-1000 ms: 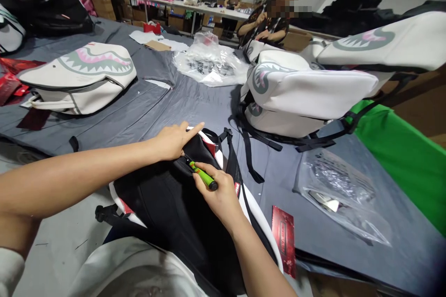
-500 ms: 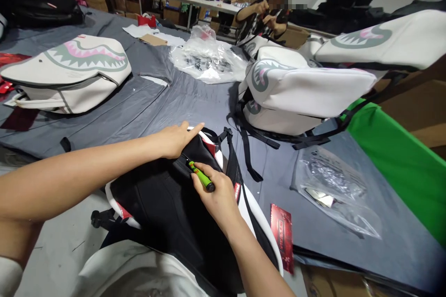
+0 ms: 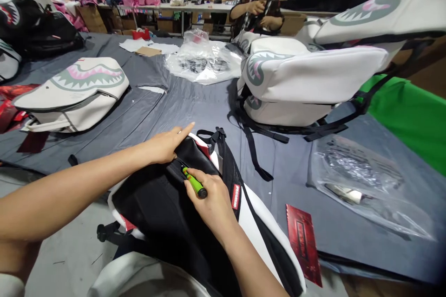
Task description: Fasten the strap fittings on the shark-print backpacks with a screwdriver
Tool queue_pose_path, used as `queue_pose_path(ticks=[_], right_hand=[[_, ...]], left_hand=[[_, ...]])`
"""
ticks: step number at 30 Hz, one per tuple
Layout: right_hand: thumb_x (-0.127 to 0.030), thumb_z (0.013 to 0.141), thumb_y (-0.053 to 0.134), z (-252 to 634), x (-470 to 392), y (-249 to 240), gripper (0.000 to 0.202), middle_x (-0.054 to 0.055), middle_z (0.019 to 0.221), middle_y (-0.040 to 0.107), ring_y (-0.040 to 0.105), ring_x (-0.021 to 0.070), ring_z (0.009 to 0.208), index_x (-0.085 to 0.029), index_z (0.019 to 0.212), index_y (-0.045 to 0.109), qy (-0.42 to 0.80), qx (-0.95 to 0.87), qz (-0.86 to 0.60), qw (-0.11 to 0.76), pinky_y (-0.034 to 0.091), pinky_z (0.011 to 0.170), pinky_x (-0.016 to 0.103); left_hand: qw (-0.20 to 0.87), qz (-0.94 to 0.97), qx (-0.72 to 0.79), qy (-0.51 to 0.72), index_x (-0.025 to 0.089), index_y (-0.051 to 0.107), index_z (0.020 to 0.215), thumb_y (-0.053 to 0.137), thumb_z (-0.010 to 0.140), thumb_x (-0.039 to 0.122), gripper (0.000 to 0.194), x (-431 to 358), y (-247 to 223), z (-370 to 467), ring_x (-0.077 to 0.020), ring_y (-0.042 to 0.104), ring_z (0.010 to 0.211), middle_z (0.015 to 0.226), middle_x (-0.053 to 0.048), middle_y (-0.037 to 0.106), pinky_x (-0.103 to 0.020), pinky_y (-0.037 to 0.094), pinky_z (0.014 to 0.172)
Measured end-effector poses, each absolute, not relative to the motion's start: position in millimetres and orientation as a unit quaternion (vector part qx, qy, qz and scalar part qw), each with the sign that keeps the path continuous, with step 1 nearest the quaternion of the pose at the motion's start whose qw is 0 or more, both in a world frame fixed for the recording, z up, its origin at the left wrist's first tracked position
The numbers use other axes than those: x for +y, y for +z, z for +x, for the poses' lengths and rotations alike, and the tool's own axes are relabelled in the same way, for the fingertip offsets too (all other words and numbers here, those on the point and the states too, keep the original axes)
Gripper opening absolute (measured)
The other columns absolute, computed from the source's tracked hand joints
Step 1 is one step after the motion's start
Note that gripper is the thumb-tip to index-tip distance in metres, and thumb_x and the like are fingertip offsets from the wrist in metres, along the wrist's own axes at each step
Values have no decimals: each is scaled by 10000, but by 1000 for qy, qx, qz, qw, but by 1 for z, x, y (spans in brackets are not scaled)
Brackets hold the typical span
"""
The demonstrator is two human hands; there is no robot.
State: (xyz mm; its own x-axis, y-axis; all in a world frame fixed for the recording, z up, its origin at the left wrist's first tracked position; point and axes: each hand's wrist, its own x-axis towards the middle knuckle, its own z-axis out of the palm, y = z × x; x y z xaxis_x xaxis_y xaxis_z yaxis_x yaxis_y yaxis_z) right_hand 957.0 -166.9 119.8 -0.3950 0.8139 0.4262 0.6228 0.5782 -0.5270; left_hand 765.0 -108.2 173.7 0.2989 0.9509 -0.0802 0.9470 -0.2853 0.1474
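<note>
My right hand (image 3: 212, 195) is closed round a green marker (image 3: 194, 183) with a black end. The marker's dark tip points at a seam or slit in the black panel of a white-and-black backpack (image 3: 156, 204), which lies tilted in front of me at the table edge. My left hand (image 3: 169, 145) grips the backpack's upper edge, with one finger stretched along the white rim; its other fingers are partly hidden. A black strap with a red label (image 3: 236, 196) runs down the backpack's right side.
White shark-mouth backpacks (image 3: 303, 74) are stacked at the right; another white backpack (image 3: 76, 88) lies left. Clear plastic bags (image 3: 362, 181), a red packet (image 3: 303, 241) and a green sheet (image 3: 407, 111) are on the right. A co-worker (image 3: 259, 14) sits across the grey-covered table (image 3: 195, 106).
The view has shifted, so the far backpacks sit differently in the picture. Both hands keep their places on the backpack, the marker still in my right hand near the seam.
</note>
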Motion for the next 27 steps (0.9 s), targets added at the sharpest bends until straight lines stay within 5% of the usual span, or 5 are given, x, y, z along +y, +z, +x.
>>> queue_pose_path(ticks=[5,27], right_hand=[[-189,889,630,954,-171,119,236,28,953,767,696,209,788,-213,1115,693,140,-827,-435,327,486,793,354],[-245,885,633,957,-166,125,198,27,907,772,719,231,798,-245,1065,717,116,-828,-466,291,525,740,339]], left_hand=[[78,777,625,-17,229,-97,1561,604,809,155,1030,-115,175,764,-294,648,1073,1316,-185,525,-332,495,799],[98,796,597,31,228,-36,1571,600,787,115,1016,-113,172,759,-261,630,1091,1287,-146,541,-314,486,836]])
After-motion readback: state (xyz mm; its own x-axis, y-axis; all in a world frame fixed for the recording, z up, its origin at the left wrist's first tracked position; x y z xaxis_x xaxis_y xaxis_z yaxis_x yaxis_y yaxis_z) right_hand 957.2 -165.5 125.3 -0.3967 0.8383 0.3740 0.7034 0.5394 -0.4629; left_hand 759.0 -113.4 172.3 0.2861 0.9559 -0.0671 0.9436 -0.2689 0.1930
